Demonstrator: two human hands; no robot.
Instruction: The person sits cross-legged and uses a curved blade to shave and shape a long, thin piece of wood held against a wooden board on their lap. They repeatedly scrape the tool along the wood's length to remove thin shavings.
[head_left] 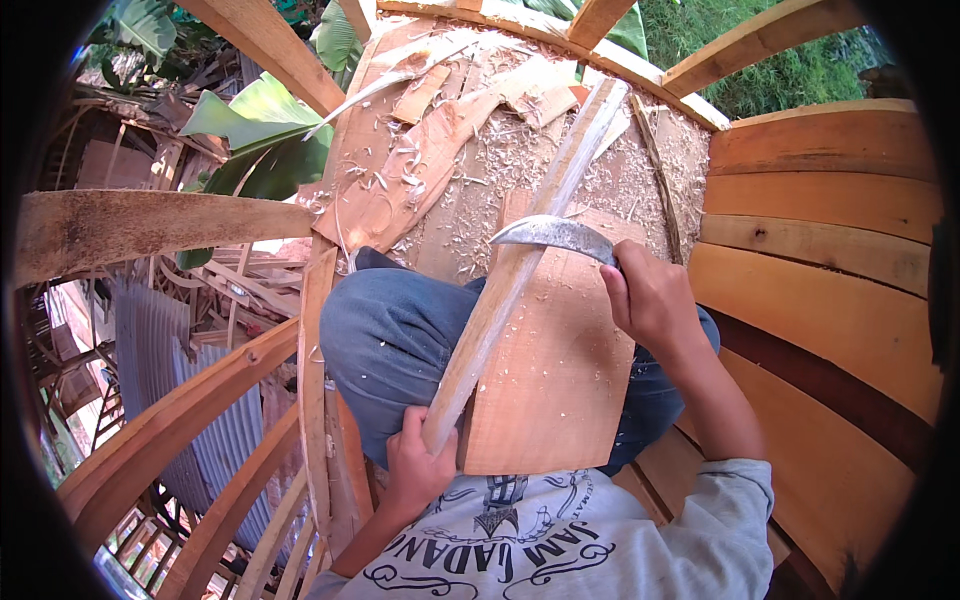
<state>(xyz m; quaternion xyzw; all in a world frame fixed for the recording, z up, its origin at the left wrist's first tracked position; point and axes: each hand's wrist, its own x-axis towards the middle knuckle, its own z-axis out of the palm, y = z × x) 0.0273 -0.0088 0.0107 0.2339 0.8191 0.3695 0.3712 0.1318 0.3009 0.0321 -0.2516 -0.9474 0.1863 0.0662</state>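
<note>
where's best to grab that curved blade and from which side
By the right end of the curved blade, coming from the right: the metal arcs leftward across the wooden strip, so that end likely keeps clear of the cutting part. The right grip closes there, hiding any handle.

A wall (pixel 815 280) of horizontal orange-brown planks closes the right side, with a dark gap running between two of its boards. The plank floor (pixel 455 220) is strewn with pale wood shavings (pixel 510 150), thickest toward the far end. Open framing of wooden beams (pixel 160 225) lines the left and top; beyond it show a broad green leaf (pixel 235 120), grey corrugated sheeting (pixel 150 335), and grassy greenery (pixel 690 40). Daylight brightens the far floor.
</note>
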